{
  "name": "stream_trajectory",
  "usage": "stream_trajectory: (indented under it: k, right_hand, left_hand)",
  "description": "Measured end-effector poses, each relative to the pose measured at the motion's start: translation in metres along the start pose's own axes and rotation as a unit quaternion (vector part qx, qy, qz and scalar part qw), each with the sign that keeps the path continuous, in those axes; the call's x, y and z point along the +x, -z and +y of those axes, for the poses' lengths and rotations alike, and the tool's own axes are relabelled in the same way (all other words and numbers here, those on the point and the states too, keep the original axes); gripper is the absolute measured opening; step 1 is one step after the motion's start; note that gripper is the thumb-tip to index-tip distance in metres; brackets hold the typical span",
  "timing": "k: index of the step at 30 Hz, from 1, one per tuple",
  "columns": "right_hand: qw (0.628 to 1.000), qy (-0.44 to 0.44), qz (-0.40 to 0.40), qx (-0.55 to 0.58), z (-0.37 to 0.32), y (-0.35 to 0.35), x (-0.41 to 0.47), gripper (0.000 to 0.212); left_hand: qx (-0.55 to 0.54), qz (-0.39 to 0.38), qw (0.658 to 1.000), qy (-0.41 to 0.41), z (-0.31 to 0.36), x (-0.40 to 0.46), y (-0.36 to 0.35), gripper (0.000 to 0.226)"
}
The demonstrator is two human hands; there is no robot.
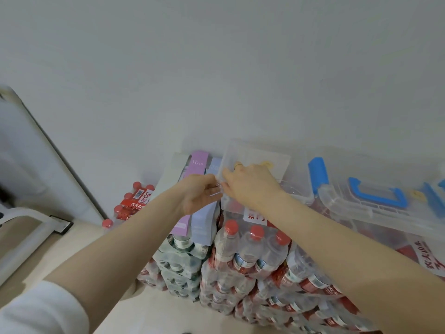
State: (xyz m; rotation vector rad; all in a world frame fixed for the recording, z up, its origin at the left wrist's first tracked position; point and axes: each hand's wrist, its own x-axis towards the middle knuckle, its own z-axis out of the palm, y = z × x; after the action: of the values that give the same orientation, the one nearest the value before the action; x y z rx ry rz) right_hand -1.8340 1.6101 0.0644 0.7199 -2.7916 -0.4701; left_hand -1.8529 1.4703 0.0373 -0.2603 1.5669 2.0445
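So both hands are bunched up at the same spot, just above the middle of the frame: the left end of a clear plastic box (pixel 284 169). It sits on top of stacked shrink-wrapped packs of water bottles (pixel 250 249), tight against the white wall.

The right hand (pixel 250 184) is draped over the box's near left corner, fingers curled over the rim and down inside. You can see a ring through the plastic. The left hand (pixel 198 197) comes in from the left with its fingers curled and looks to be pinching that same left edge, though the clear plastic makes the exact contact hard to read.

The bit that matters is that the box's long axis runs off to the right along the wall, so nearly all of it lies to the right of both sets of fingers. The right hand is the one actually over it. My guess is any lift from here tips the far end down toward the second bin with blue latches (pixel 375 196) just beside it.

A purple package (pixel 199 165) stands just to the left of the box.
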Motion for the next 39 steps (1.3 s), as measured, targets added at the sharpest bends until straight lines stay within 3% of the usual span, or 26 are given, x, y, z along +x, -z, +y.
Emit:
stream_trajectory:
  k: [7, 13, 15, 20, 23, 24, 27, 30, 34, 39]
  right_hand:
    - [0.993, -0.033, -0.092, 0.066, 0.000, 0.020, 0.005, 0.020]
    - [0.992, -0.013, 0.044, -0.119, -0.011, 0.004, 0.005, 0.023]
    - [0.988, -0.015, 0.070, -0.138, -0.012, -0.003, 0.000, 0.010]
    - [0.979, -0.026, 0.141, -0.142, -0.015, -0.009, -0.007, 0.013]
    - [0.967, -0.017, 0.204, -0.153, -0.015, -0.024, -0.011, 0.056]
    - [0.965, -0.014, 0.210, -0.156, -0.013, -0.026, -0.011, 0.053]
    - [0.962, 0.009, 0.210, -0.176, -0.007, -0.024, -0.009, 0.009]
    - [0.965, 0.002, 0.189, -0.184, 0.000, -0.029, -0.005, 0.026]
    - [0.959, -0.001, 0.223, -0.175, 0.002, -0.038, -0.003, 0.016]
    - [0.961, -0.032, 0.242, -0.127, 0.001, -0.044, -0.003, 0.021]
  left_hand:
    - [0.006, -0.018, 1.000, -0.001, -0.002, 0.005, 0.006, 0.013]
    - [0.042, -0.020, 0.999, -0.012, -0.001, 0.007, 0.007, 0.018]
    - [0.052, -0.023, 0.998, -0.014, -0.002, 0.008, 0.006, 0.017]
    - [0.073, -0.035, 0.996, -0.020, -0.002, 0.007, 0.007, 0.014]
    - [0.092, -0.043, 0.995, -0.018, -0.003, 0.005, 0.009, 0.013]
    - [0.097, -0.044, 0.994, -0.018, -0.003, 0.006, 0.009, 0.013]
    - [0.110, -0.050, 0.992, -0.018, -0.001, 0.007, 0.012, 0.013]
    - [0.107, -0.059, 0.992, -0.018, 0.001, 0.009, 0.012, 0.013]
    - [0.086, -0.071, 0.993, -0.023, 0.000, 0.013, 0.013, 0.016]
    - [0.077, -0.082, 0.993, -0.022, 0.002, 0.022, 0.017, 0.034]
